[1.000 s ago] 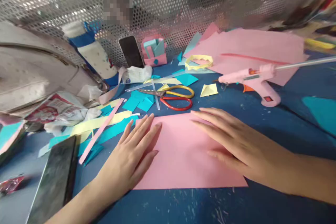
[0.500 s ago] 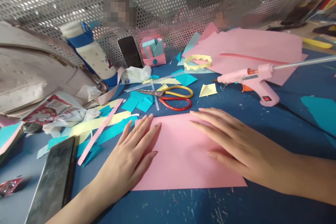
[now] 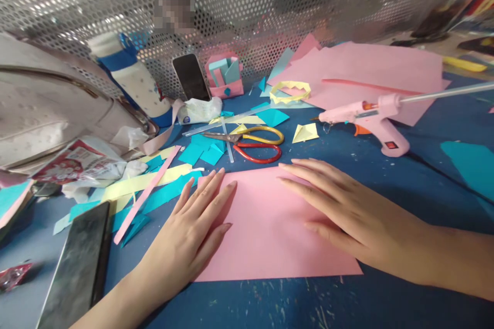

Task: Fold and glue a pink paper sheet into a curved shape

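Under splayed fingers, pink sheet (image 3: 266, 226), flat, no cut or fold visible; left hand (image 3: 191, 231) and right hand (image 3: 349, 208) resting toward opposite sides, gripping nothing; beyond right hand, glue gun (image 3: 382, 124) idle; ahead between hands, scissors (image 3: 238, 138) idle; farther, yellow ring (image 3: 289, 98), apparently complete

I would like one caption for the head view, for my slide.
The left hand and right hand lie on pink paper, with scissors beyond and a pink glue gun to the right.
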A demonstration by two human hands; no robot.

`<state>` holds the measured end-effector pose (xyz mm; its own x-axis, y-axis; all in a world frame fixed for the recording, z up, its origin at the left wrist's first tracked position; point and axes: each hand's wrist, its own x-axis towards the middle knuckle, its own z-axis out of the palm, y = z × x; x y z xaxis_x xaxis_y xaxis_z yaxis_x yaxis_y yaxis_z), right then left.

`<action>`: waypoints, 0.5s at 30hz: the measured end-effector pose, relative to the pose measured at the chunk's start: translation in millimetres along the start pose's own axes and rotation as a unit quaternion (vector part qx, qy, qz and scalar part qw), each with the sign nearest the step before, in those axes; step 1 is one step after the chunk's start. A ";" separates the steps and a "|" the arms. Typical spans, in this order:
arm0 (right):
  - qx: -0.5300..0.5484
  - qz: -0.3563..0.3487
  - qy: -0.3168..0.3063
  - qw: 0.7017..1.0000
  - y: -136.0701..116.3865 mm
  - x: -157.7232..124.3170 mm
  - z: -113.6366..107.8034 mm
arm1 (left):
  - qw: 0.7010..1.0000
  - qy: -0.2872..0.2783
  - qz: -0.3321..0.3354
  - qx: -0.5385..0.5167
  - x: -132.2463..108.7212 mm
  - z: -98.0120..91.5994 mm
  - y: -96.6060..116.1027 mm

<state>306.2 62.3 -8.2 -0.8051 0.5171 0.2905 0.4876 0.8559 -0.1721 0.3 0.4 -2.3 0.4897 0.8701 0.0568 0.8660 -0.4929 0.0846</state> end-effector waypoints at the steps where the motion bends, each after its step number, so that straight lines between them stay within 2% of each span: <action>1: -0.001 0.000 0.000 1.000 0.2 0.0 0.2 | 1.000 0.000 0.000 -0.001 -0.2 0.0 0.1; 15: -0.002 -0.002 0.004 1.000 -0.2 1.2 0.0 | 1.000 0.000 -0.001 -0.008 0.0 0.1 0.6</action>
<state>305.2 62.7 -7.8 -0.8042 0.5141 0.2983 0.4863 0.8576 -0.1671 0.8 0.1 -2.4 0.4879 0.8711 0.0563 0.8652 -0.4911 0.1010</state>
